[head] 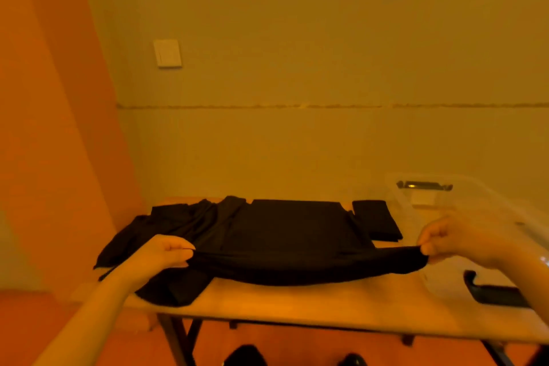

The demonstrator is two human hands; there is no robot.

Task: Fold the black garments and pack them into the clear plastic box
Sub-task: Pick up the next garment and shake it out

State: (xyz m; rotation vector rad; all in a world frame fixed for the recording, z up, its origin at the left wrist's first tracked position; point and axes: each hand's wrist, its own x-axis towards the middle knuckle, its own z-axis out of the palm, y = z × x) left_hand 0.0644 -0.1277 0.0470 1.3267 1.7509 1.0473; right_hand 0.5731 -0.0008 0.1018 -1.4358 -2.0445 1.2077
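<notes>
A light wooden tabletop (312, 303) on dark folding legs stands against a plain pale wall (326, 38) crossed by a thin horizontal seam; a white rectangular wall switch plate (167, 53) is mounted upper left, and an orange-toned wall surface (44, 98) borders the left side. The floor below appears reddish-orange, and two dark shoe tips (248, 355) show at the bottom edge. On the tabletop lies a large black garment (282, 235), spread flat at the centre, with its near edge lifted and drawn taut between both hands. The left hand (162, 255) pinches the left end of this edge with curled fingers; the right hand (457, 239) pinches the right end likewise. Rumpled black cloth (178, 217) lies at the far left of the table, touching the spread garment. A small folded black garment (375, 220) rests just beside it on the right. The clear plastic box (430, 196), with a dark latch handle at its far rim, stands at the table's right end, behind the right hand. A black handle-shaped part (493, 291) lies near the right edge. No legible writing or branding can be made out.
</notes>
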